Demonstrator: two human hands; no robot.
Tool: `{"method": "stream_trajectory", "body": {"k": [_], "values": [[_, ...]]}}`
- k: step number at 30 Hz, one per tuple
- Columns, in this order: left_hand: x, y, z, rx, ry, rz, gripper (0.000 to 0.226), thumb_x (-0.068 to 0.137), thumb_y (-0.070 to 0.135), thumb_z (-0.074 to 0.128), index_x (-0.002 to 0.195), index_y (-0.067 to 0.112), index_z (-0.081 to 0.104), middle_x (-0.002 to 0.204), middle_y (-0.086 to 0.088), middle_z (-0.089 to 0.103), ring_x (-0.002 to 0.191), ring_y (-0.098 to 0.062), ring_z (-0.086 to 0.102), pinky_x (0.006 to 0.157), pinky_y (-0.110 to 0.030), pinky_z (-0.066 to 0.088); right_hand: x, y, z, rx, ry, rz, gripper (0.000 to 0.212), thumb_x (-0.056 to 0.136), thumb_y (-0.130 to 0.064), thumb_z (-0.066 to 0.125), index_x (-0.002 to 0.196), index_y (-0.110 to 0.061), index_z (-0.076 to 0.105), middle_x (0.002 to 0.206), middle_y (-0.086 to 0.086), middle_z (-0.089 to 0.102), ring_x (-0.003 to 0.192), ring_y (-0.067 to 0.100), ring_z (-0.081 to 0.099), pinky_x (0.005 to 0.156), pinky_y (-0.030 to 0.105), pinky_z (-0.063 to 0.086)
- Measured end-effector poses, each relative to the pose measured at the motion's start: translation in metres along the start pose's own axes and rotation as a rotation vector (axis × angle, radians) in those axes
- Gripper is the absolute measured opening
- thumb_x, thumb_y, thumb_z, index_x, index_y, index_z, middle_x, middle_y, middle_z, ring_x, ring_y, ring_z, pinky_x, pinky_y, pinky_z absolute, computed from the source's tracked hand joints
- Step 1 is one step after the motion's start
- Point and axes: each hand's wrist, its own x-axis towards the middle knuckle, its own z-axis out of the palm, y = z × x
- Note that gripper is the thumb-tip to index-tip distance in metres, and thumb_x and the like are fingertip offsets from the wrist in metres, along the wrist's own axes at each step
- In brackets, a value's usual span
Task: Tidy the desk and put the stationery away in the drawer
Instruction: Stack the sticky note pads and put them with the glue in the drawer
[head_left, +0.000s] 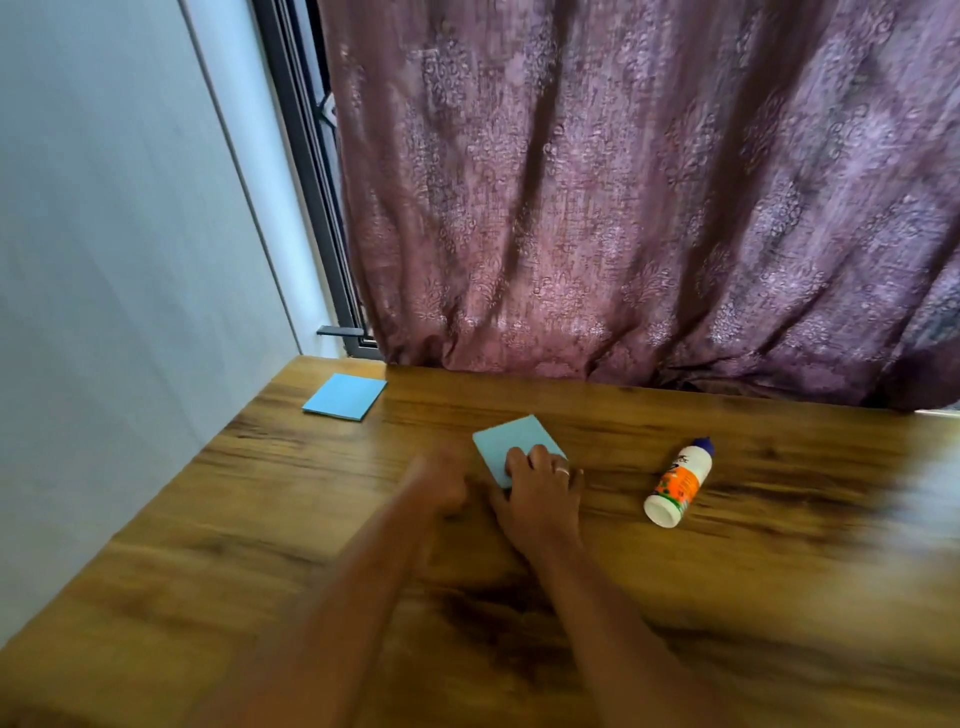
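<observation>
We see a purple patterned curtain filling the upper right, its hem bunched along the back edge of the wooden desk, which spreads across the lower half. Left of the desk stands a pale wall, and between wall and curtain runs a dark window frame. Our two bare forearms reach in from the bottom edge, side by side. The right hand rests on the desk with its fingers curled over the near corner of the near pad, a light blue square of notes lying flat near the desk's middle; the thumb sits at the pad's left edge, so the hand grips it. The left hand is just beside the right, but it is smeared by blur, and we cannot tell whether it is open or closed, nor whether it touches the pad. The far pad, the same blue, lies flat in the desk's back left corner, near the wall and well apart from both hands. The glue, a white bottle with an orange label and dark blue cap, lies on its side right of the right hand, apart from it, cap toward the curtain. A thin ring shows on one right-hand finger.
</observation>
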Motion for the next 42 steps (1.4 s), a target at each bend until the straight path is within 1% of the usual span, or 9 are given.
{"method": "stream_trajectory", "body": {"k": [3, 6, 13, 19, 25, 29, 33, 38, 42], "values": [[-0.001, -0.056, -0.031, 0.074, 0.177, -0.103, 0.054, 0.085, 0.024, 0.066, 0.134, 0.023, 0.043, 0.136, -0.005, 0.048, 0.119, -0.025, 0.05, 0.094, -0.038, 0.047, -0.005, -0.013, 0.016, 0.005, 0.095, 0.023, 0.049, 0.092, -0.053, 0.043, 0.128, -0.02, 0.043, 0.132, 0.007, 0.044, 0.126, 0.028, 0.04, 0.106, 0.047, 0.037], [-0.005, -0.086, -0.051, 0.189, 0.2, -0.136, 0.088, 0.067, 0.046, 0.08, 0.139, 0.028, 0.034, 0.144, -0.003, 0.035, 0.131, -0.028, 0.038, 0.095, -0.042, 0.045, -0.004, -0.028, 0.026, 0.031, 0.154, 0.043, 0.041, 0.092, -0.046, 0.048, 0.123, -0.019, 0.048, 0.13, 0.008, 0.047, 0.125, 0.031, 0.042, 0.102, 0.046, 0.042], [0.025, -0.097, -0.071, 0.4, 0.008, -0.152, 0.134, 0.055, 0.067, 0.076, 0.15, 0.029, -0.01, 0.159, -0.002, -0.013, 0.145, -0.036, -0.013, 0.111, -0.056, 0.025, 0.011, -0.039, 0.038, -0.003, 0.081, 0.058, 0.047, 0.099, -0.042, 0.034, 0.144, -0.028, 0.033, 0.154, 0.003, 0.028, 0.146, 0.034, 0.015, 0.117, 0.047, 0.018], [0.063, -0.115, -0.081, 0.429, -0.178, -0.079, 0.15, 0.038, 0.084, 0.068, 0.147, 0.029, -0.021, 0.158, -0.003, -0.017, 0.143, -0.034, -0.021, 0.114, -0.063, 0.01, 0.012, -0.041, 0.039, 0.007, 0.078, 0.015, 0.045, 0.1, -0.035, 0.035, 0.144, -0.026, 0.036, 0.153, -0.004, 0.034, 0.146, 0.024, 0.018, 0.117, 0.039, 0.022], [0.052, -0.124, -0.075, 0.355, -0.078, -0.052, 0.136, 0.046, 0.088, 0.06, 0.151, 0.027, 0.0, 0.159, 0.005, 0.0, 0.147, -0.025, 0.001, 0.109, -0.068, 0.016, 0.011, -0.043, 0.036, 0.008, 0.069, 0.0, 0.045, 0.099, -0.018, 0.035, 0.143, -0.024, 0.039, 0.15, -0.002, 0.039, 0.144, 0.018, 0.025, 0.118, 0.036, 0.021], [0.028, -0.118, -0.062, 0.341, -0.024, 0.038, 0.094, 0.071, 0.073, 0.057, 0.142, 0.02, 0.028, 0.147, -0.003, 0.025, 0.14, -0.036, 0.017, 0.103, -0.068, 0.027, 0.002, -0.047, 0.032, 0.028, 0.061, -0.011, 0.051, 0.096, -0.006, 0.032, 0.143, -0.025, 0.039, 0.151, -0.003, 0.038, 0.144, 0.016, 0.024, 0.119, 0.033, 0.015], [-0.02, -0.112, -0.044, 0.334, 0.06, 0.068, 0.057, 0.088, 0.053, 0.054, 0.132, 0.02, 0.04, 0.134, 0.0, 0.037, 0.135, -0.03, 0.025, 0.096, -0.057, 0.04, -0.022, -0.059, 0.028, 0.08, 0.037, 0.006, 0.045, 0.095, -0.004, 0.036, 0.135, -0.021, 0.048, 0.145, 0.001, 0.045, 0.14, 0.018, 0.031, 0.116, 0.032, 0.021], [-0.08, -0.121, -0.037, 0.323, 0.216, 0.076, 0.044, 0.087, 0.053, 0.055, 0.117, 0.02, 0.059, 0.122, 0.001, 0.053, 0.125, -0.022, 0.04, 0.092, -0.038, 0.043, -0.069, -0.072, 0.03, -0.006, 0.125, -0.061, 0.015, 0.09, -0.029, 0.047, 0.098, -0.021, 0.056, 0.103, -0.001, 0.057, 0.105, 0.021, 0.053, 0.091, 0.034, 0.043], [-0.098, -0.141, -0.042, 0.147, 0.233, -0.063, 0.06, 0.071, 0.065, 0.065, 0.112, 0.021, 0.06, 0.13, -0.002, 0.044, 0.123, -0.024, 0.04, 0.097, -0.037, 0.042, -0.1, -0.083, 0.032, -0.092, 0.148, 0.042, 0.039, 0.083, -0.064, 0.049, 0.093, -0.027, 0.056, 0.101, -0.005, 0.056, 0.102, 0.019, 0.053, 0.081, 0.036, 0.049]]}}
